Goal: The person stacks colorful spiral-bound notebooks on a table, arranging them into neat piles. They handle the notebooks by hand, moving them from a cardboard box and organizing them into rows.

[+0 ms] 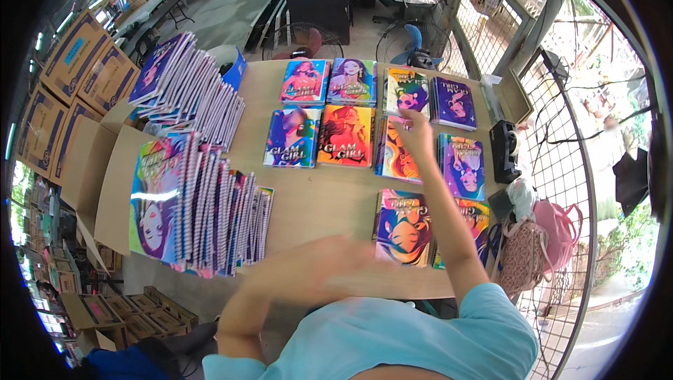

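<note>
Collation by cover design seems the step in hand.
From the middle of the bench [301, 201], the blurred left hand [336, 262] is at 6 o'clock, its grip untellable; at 9, spiral notebooks [201, 208] lean in a row; at 2, the right hand [418, 132] covers part of an orange-covered notebook [399, 158], hold unclear. Next likely calls for pinching one cover's edge.

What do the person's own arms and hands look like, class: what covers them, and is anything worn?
Short, plain light-blue sleeves cover the upper arms; both forearms are bare. The fingers of the right hand wear no glove. The left hand is motion-blurred, hiding finer details.
</note>
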### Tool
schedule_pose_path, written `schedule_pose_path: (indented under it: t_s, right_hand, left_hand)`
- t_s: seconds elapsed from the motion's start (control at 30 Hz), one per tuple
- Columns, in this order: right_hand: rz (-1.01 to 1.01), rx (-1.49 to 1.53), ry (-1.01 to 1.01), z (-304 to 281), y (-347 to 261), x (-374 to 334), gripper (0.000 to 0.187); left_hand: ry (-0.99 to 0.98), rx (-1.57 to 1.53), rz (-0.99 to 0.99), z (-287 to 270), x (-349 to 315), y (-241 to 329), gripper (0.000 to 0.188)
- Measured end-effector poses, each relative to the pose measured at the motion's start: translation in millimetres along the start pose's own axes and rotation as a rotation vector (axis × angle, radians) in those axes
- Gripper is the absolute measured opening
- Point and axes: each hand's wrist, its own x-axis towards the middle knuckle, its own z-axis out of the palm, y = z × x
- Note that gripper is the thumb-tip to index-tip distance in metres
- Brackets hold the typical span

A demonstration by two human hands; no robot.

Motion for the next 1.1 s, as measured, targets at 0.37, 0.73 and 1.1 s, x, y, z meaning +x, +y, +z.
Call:
schedule_pose_path:
  t_s: [0.37,0.73,1.1]
  right_hand:
    - [0.468,-0.678,-0.218,40,144,161,0.053]
    - [-0.061,-0.429,-0.035,-3,141,173,0.051]
    - [-0.042,1.116,-0.029,-74,-211,-14,0.053]
  left_hand:
    - [0.248,1.078,0.267,48,322,-286,0.021]
    - [0.370,1.149,0.360,13,257,-209,0.019]
    - [1.285,0.510,-0.360,-132,-175,81,0.035]
